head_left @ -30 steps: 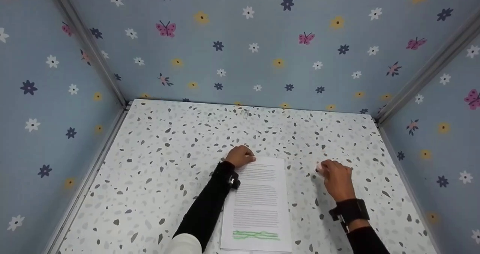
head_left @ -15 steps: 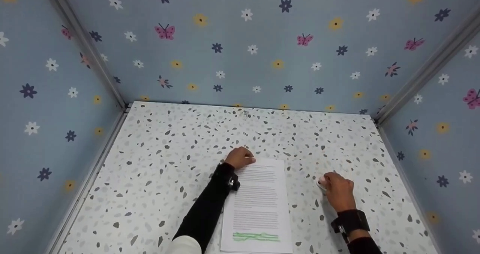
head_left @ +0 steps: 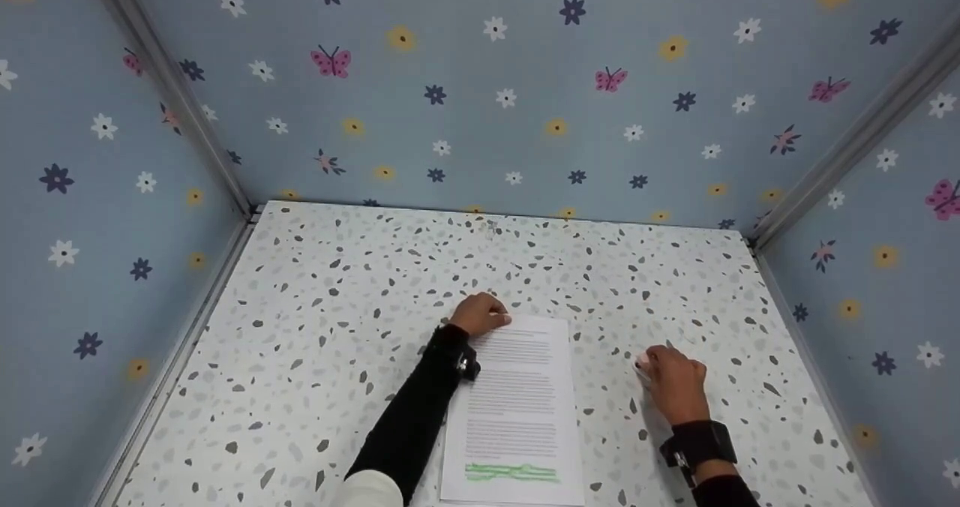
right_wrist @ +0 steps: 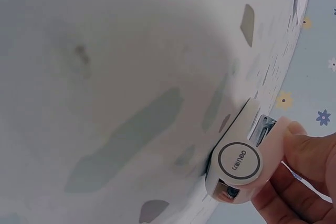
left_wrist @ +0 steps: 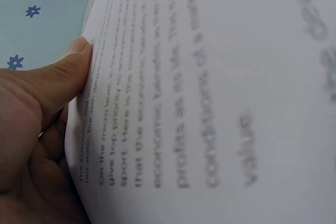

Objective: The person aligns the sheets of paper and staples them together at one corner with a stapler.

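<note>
Overhead first: a printed sheet [head_left: 517,406] w/ a green-highlighted block at its near end is seen lying flat on the speckled tabletop [head_left: 337,327], inside a booth of flowered blue walls [head_left: 525,102]. The left hand [head_left: 480,313] is set on the sheet's far-left corner; the right hand [head_left: 675,383] is closed round a small pale stapler [head_left: 642,363], which is held just off the sheet's right edge, low over the table, apart from the paper. Left wrist view: the thumb [left_wrist: 65,77] is seen pressed against the paper's edge, w/ the fingers curled beneath, so the corner is pinched and lifted a little; the text is blurred, and whether one sheet or several are held can't be told. Right wrist view: the stapler [right_wrist: 239,163] is shown close up, its round end badge toward the lens, gripped by fingertips [right_wrist: 307,150] at its rear, its body close against the table surface; whether it actually touches can't be told. Judged step: the paper is being steadied and its corner raised while the stapler is brought in, approx. mid-approach, nothing fastened yet. For the next move, the stapler's mouth would need to be carried left and slid over the pinched corner, aligned square to the edge, w/ the left grip kept firm so the sheets aren't shifted before the press.
</note>
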{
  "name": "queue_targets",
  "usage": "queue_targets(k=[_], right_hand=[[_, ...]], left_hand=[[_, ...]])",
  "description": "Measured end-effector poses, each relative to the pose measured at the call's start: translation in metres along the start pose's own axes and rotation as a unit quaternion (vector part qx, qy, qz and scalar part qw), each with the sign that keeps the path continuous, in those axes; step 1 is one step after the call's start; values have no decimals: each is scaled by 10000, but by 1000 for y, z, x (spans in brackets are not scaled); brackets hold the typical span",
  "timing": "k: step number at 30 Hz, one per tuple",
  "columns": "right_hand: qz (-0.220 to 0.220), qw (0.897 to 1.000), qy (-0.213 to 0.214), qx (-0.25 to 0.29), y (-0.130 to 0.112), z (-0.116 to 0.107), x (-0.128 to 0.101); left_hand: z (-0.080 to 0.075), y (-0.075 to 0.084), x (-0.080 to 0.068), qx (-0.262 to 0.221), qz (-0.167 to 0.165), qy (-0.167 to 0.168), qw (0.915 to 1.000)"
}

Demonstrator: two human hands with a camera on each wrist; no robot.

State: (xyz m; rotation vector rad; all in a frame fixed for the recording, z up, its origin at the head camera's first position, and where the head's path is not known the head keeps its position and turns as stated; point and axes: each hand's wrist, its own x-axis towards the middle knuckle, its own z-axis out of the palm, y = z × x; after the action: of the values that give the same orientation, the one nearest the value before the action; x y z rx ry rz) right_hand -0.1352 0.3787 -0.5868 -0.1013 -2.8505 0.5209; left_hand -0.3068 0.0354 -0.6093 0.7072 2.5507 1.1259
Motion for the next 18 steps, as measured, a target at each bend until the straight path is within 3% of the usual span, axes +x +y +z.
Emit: queue_targets(k=[13, 18], right_hand=[[-79, 9998, 72, -155, -4, -3, 2], [-213, 9996, 170, 43, -11, -11, 9]], left_hand=[[0, -1, 1, 112, -4, 32, 9999], [1, -1, 2, 94, 49, 51, 9999]])
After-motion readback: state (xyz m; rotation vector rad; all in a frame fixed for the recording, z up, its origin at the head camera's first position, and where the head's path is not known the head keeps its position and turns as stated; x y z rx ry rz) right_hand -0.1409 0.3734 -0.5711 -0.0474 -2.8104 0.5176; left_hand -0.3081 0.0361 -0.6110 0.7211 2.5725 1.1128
